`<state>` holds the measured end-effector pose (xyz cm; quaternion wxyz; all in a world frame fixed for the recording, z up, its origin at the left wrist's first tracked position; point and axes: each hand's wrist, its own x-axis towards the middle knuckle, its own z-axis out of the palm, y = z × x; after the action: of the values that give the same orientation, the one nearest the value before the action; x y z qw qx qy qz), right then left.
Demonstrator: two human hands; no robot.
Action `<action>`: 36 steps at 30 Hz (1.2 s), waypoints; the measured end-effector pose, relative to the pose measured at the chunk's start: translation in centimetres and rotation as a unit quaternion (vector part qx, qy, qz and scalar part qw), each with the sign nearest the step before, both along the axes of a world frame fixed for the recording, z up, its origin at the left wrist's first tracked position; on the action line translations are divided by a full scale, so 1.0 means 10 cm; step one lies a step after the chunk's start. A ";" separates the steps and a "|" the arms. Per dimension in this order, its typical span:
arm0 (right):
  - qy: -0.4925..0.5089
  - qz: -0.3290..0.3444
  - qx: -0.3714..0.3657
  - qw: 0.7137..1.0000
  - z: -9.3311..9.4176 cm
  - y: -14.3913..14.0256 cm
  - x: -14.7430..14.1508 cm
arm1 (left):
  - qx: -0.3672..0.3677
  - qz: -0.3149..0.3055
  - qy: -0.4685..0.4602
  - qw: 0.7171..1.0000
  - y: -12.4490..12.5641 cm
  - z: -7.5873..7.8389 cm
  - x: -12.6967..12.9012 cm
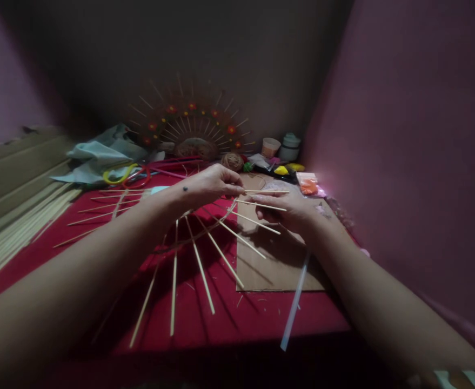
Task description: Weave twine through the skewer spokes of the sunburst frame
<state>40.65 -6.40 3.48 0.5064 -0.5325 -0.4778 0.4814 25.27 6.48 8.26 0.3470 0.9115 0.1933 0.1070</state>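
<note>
A fan of thin wooden sticks [196, 259] spreads out in front of me, joined by a curved line of twine [216, 220]. My left hand [221, 181] reaches over it, thumb and fingers pinched on one stick [267, 191] close to the twine. My right hand [283, 208] comes in from the right under the stick ends, its fingers closed around the fan's edge near the left fingertips. Their exact hold is partly hidden. A long translucent stick [296, 302], like a glue stick, sticks out below my right wrist; its upper end is hidden.
Beneath the fan are a red cloth [221, 324] and a cardboard sheet [298, 275]. Scissors [126, 175], a pale blue cloth [103, 151], a twine ball [232, 161] and a flower-decorated stick fan [192, 129] lie behind. Loose sticks [22, 232] lie left; a wall [415, 162] rises right.
</note>
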 end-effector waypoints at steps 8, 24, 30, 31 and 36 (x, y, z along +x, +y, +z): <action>-0.019 -0.042 -0.009 0.999 0.20 -0.09 0.27 | -0.014 0.030 -0.022 0.999 0.06 -0.04 0.05; -0.235 -0.004 -0.008 0.972 0.42 -0.26 0.27 | 0.016 0.055 -0.076 0.995 0.18 -0.14 0.13; -0.351 0.036 -0.030 0.935 0.45 -0.26 0.28 | 0.005 0.058 -0.101 0.993 0.18 -0.05 0.11; -0.364 0.056 -0.033 0.929 0.44 -0.25 0.26 | 0.006 0.061 -0.107 0.992 0.20 -0.05 0.12; -0.397 0.155 -0.063 0.902 0.32 -0.19 0.06 | 0.039 0.078 -0.125 0.988 0.32 -0.10 0.20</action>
<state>41.29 -8.34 6.66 0.1591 -0.6294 -0.6847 0.3312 27.30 9.69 7.27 0.3228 0.8860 0.2149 0.2543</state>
